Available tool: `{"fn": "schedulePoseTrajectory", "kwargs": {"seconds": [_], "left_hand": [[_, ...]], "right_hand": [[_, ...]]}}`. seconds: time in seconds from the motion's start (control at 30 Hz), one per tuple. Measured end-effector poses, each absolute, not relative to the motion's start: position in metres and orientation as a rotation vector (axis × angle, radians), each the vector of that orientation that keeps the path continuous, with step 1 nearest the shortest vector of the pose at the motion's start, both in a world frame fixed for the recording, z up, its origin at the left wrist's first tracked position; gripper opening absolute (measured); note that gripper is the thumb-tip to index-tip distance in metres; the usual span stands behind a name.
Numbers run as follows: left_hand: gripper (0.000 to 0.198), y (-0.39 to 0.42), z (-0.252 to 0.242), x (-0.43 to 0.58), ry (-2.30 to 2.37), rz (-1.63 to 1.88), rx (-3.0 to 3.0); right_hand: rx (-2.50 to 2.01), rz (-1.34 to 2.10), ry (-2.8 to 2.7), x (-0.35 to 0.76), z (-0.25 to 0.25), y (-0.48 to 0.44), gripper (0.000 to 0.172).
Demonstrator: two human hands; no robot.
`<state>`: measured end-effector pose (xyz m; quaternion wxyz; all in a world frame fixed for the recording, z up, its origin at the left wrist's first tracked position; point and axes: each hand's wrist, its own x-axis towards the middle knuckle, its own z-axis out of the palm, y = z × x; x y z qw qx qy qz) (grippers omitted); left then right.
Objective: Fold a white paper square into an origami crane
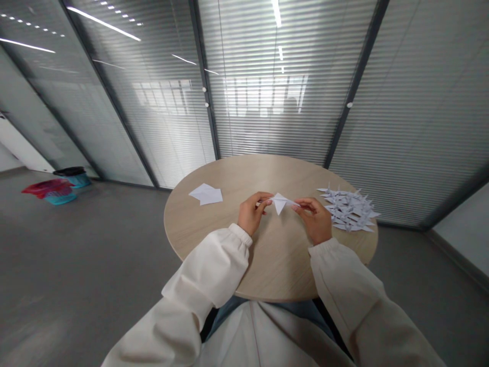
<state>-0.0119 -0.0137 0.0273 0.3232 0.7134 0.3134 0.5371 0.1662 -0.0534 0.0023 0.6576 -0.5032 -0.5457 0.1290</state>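
Note:
A white origami crane (279, 202) is held over the middle of a round wooden table (267, 275). My left hand (253, 211) pinches its left point between thumb and fingers. On the other side, my right hand (314, 218) grips the right point in the same way. A folded triangle hangs down from the paper between my hands. Close to my right hand lies a pile of white folded paper cranes (350, 209). Farther off, to the left of my left hand, a few flat sheets of white paper (208, 193) rest on the table.
Glass panels with blinds (267, 127) stand right behind the table. On the grey floor at the far left are a blue bin with a red liner (57, 193) and a blue bin with a black liner (78, 178). The table's near edge is against my lap.

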Motion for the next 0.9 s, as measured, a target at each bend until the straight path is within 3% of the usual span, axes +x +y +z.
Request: {"fn": "schedulePoseTrajectory", "kwargs": {"seconds": [0.9], "left_hand": [[0.02,-0.012,0.0266,-0.0129,0.821,1.466,1.799]], "right_hand": [[-1.103,0.338,-1.222,0.1649,0.0053,-0.0566,0.019]]}}
